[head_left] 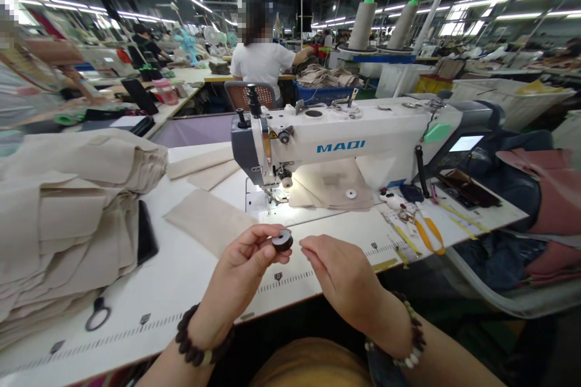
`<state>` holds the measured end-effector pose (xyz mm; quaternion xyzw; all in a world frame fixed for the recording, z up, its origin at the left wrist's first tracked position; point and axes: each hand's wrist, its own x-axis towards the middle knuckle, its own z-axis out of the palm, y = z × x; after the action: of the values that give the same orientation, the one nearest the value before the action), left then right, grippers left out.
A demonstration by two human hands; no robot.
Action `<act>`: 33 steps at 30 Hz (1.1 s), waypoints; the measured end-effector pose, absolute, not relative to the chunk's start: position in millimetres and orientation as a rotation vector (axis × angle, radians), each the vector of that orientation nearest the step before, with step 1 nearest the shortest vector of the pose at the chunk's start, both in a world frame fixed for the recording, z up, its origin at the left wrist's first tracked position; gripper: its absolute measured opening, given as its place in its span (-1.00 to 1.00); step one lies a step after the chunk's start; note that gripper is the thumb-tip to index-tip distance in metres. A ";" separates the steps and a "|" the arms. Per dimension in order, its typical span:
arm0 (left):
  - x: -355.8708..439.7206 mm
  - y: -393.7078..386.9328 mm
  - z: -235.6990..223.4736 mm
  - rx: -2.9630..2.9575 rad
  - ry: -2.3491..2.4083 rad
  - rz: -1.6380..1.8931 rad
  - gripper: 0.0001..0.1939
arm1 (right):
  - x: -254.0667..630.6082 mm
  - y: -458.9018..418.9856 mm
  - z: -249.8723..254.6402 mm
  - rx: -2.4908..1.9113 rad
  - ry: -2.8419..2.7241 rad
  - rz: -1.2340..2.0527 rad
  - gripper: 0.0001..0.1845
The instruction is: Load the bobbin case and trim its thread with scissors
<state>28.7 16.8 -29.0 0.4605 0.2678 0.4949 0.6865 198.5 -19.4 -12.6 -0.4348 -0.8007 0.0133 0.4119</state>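
My left hand [242,269] pinches a bobbin [282,242] wound with dark thread, its pale flat face turned up. Just to the right, my right hand [347,275] has thumb and forefinger pressed together, apart from the bobbin; any thread between them is too fine to see. Both hands are over the front edge of the white table [318,281]. Beyond them stands a white sewing machine [385,145], its needle area lit. A second, pale bobbin [351,194] lies on beige cloth pieces [318,184] under the machine's arm.
Stacked beige cloth [68,211] covers the table's left side, with a dark ring-shaped tool [98,314] in front. Yellow-handled scissors [429,234] lie at the right. Two thread cones [363,27] stand behind the machine. A co-worker in a white shirt [258,63] sits farther back.
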 end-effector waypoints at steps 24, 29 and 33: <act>38.2 14.5 -37.9 0.806 0.678 1.065 -0.68 | 200.0 -24.2 -7.8 -1.107 -2.034 0.385 -0.81; 39.9 13.2 -32.5 0.804 0.657 0.994 -0.69 | 204.3 -21.4 -10.9 -1.105 -2.064 0.283 -0.78; 44.4 13.1 -32.2 0.844 0.697 1.021 -0.69 | 202.6 -22.5 -12.0 -1.104 -2.130 0.264 -0.74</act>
<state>44.4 13.1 -32.2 0.3837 0.3170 0.4642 0.7327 202.6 -22.5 -12.0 -0.4274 -0.8246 0.1022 0.3562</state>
